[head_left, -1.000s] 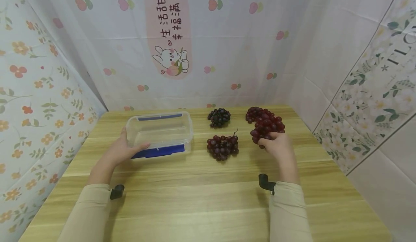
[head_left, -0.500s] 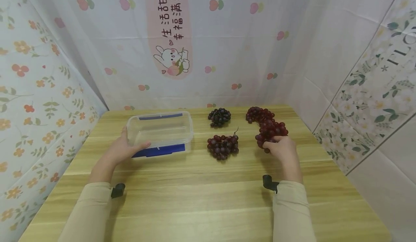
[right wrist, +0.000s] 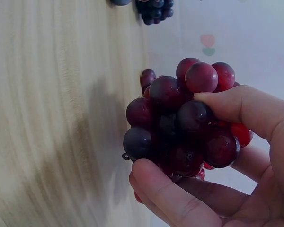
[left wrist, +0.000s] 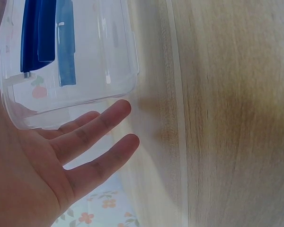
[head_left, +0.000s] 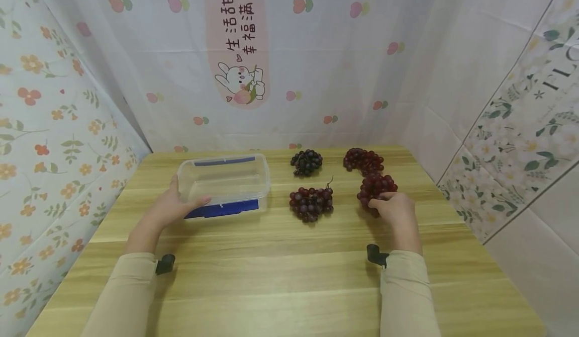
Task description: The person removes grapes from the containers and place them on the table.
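My right hand (head_left: pixel 396 211) grips a bunch of dark red grapes (head_left: pixel 374 188) on the right. In the right wrist view the thumb and fingertips press into the grapes (right wrist: pixel 184 135) from both sides. My left hand (head_left: pixel 169 208) rests at the near left corner of a clear plastic container (head_left: pixel 263 191) with blue latches. Its thumb lies along the front rim. In the left wrist view, straight, spread fingers (left wrist: pixel 99 165) lie by the end wall of the container (left wrist: pixel 102 71). No lid shows on it, and nothing lies inside.
Another red bunch (head_left: pixel 362 160) lies behind the held one. A dark purple bunch (head_left: pixel 312 203) with a stem and a blackish bunch (head_left: pixel 306 162) sit between container and right hand. All stand on a wood-grain table (head_left: pixel 271 276), with printed curtains (head_left: pixel 316 75) around it.
My right hand has drawn its grapes slightly rightward and toward me, leaving more of the red bunch behind in sight. The left hand and container have hardly moved.
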Motion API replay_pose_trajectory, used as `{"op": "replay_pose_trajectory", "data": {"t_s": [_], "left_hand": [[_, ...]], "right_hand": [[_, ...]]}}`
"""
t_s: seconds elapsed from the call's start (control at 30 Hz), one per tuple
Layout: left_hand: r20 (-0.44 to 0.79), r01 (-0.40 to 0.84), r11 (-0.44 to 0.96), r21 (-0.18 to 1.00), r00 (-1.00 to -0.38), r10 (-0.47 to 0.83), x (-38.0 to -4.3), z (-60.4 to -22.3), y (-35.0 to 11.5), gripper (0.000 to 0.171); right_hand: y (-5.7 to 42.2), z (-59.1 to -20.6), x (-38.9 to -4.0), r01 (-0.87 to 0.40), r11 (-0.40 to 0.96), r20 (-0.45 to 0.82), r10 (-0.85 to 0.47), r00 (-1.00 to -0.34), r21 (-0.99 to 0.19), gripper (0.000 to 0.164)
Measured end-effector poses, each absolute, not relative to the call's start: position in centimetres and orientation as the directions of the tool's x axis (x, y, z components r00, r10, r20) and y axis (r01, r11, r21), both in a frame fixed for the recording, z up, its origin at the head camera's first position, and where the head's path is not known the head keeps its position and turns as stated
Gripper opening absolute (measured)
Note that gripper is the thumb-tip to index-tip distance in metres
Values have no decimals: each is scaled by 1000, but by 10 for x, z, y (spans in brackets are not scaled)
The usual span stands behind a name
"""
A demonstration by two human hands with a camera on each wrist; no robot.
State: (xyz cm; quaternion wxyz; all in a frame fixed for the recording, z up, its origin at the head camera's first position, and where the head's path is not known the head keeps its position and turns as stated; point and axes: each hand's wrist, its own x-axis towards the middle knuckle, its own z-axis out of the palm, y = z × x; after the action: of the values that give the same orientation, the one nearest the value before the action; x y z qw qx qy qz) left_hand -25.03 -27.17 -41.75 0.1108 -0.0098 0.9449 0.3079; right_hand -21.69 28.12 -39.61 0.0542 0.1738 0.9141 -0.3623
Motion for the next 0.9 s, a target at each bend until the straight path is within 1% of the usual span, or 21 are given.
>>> {"op": "replay_pose_trajectory", "data": {"t_s": [0.13, 0.57, 0.9], "left_hand": [[-220, -91, 813, 575, -974, 46, -250, -418, -271, 142], [-232, -104, 808, 580, -972, 41, -251, -416, -271, 141], [-238, -112, 811, 575, -971, 35, -252, -418, -271, 143]], "right_hand": [[283, -400, -217, 364, 675, -235, 279, -931, -642, 67], [289, -405, -216, 365, 633, -196, 323, -926, -683, 65], [288, -406, -216, 363, 631, -201, 316, -927, -686, 65]]}}
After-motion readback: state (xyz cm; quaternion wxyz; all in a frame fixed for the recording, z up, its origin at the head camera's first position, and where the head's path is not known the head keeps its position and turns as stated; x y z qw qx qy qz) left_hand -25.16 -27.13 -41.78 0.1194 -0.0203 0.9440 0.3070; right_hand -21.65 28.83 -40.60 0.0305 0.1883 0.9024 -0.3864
